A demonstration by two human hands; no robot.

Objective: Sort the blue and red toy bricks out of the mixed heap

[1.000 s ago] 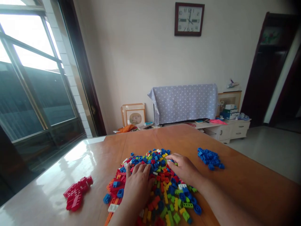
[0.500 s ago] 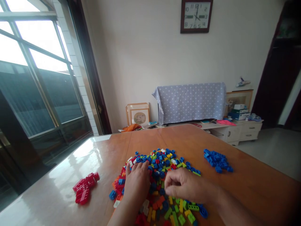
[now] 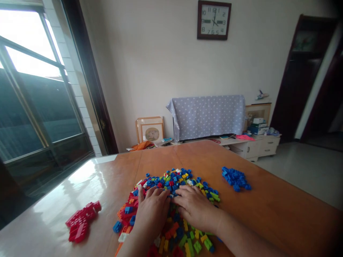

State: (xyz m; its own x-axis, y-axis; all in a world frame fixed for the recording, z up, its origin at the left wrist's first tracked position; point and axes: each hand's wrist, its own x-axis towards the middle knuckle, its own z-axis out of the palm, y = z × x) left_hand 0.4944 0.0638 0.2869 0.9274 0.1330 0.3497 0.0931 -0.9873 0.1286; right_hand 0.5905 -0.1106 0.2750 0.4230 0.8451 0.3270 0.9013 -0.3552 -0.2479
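A heap of mixed toy building bricks (image 3: 175,228) in blue, red, yellow, green, orange and white covers the middle of the table. My left hand (image 3: 154,203) lies palm down over the heap's left part, fingers apart, their tips among the bricks. Close beside it, my right hand (image 3: 194,205) reaches in from the right with its fingers stretched out over the bricks. The two hands' fingertips almost meet. Whatever lies under the palms is hidden. Left of the heap is a separate group of red bricks (image 3: 81,221); to its right sits a group of blue bricks (image 3: 235,178).
The brown wooden table (image 3: 268,214) has a glossy surface. Beyond its far edge stand a low white cabinet (image 3: 253,150) and something draped in a dotted cloth (image 3: 209,116). A clock (image 3: 214,20) hangs on the wall, and a glass door (image 3: 40,96) is at left.
My right hand has moved left and forward over the bricks, and its curled fingers have opened out. My left hand stays on the heap. The view has turned slightly right.
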